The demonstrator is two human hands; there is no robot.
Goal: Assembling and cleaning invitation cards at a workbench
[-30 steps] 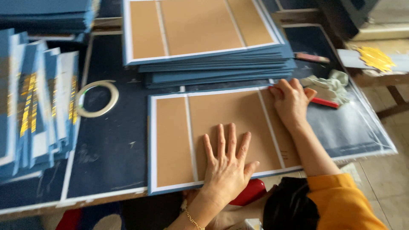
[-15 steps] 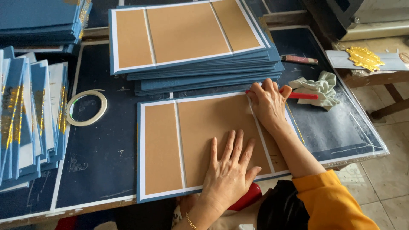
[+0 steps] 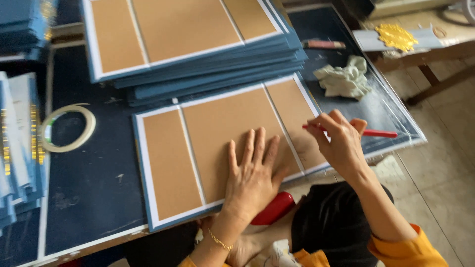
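Observation:
A flat book cover (image 3: 198,148), three brown cardboard panels on blue paper with white margins, lies on the dark table (image 3: 94,198) in front of me. My left hand (image 3: 253,173) rests flat on its middle panel, fingers spread. My right hand (image 3: 339,141) hovers over the cover's right panel, closed around a thin red tool (image 3: 378,133) that points to the right. A tall stack of similar covers (image 3: 193,44) sits just behind the one I press.
A roll of white tape (image 3: 67,127) lies at the left. Upright blue covers with gold print (image 3: 20,148) stand at the far left. A crumpled pale cloth (image 3: 344,79) and a pink-handled tool (image 3: 324,44) lie at the right. The table edge is near my lap.
My right hand left the cover's top right corner, picked up the red tool and moved nearer to me. My left hand stayed flat on the cover. The view shifted.

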